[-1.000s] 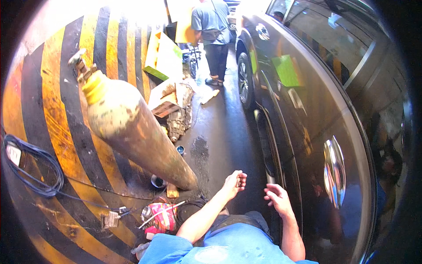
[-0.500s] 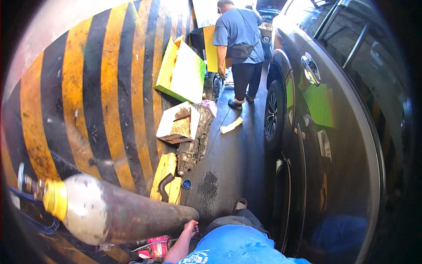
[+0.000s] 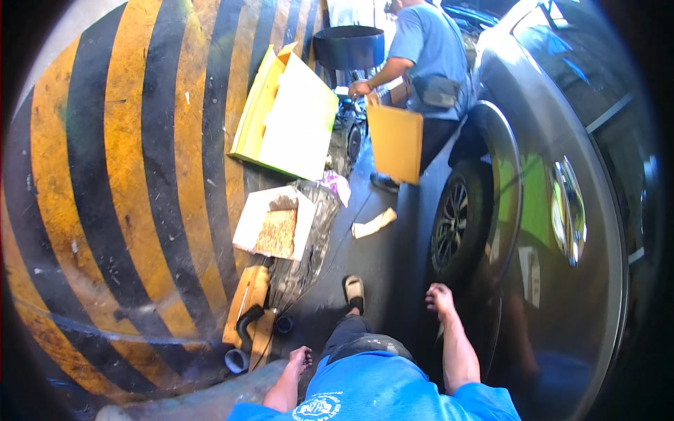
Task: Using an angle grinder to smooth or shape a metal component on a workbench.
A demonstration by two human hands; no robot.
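Observation:
My left hand (image 3: 300,359) hangs beside my blue shirt with its fingers curled in and nothing visible in them. A worn grey gas cylinder (image 3: 203,401) is partly in view at the lower left, below that hand. On the other side, my right hand (image 3: 439,299) is held forward with loosely bent, parted fingers and holds nothing. It is nearest to the front wheel (image 3: 456,228) of a dark car (image 3: 547,309), apart from it as far as I can see. One sandalled foot (image 3: 354,288) is stepping ahead of me.
Along the left lie wooden blocks (image 3: 246,288) with a black hose (image 3: 246,326), a white box (image 3: 246,224) of brown bits, a grimy gearbox-like part (image 3: 316,256) and a lime-green box (image 3: 298,119). Ahead, another person (image 3: 428,56) carries a yellow board (image 3: 397,144). A pale crumpled piece (image 3: 374,223) lies between.
I have moved forward past the cylinder, which now shows only at the lower edge. My right hand has come into view. The other person has turned, and the board has swung to the right.

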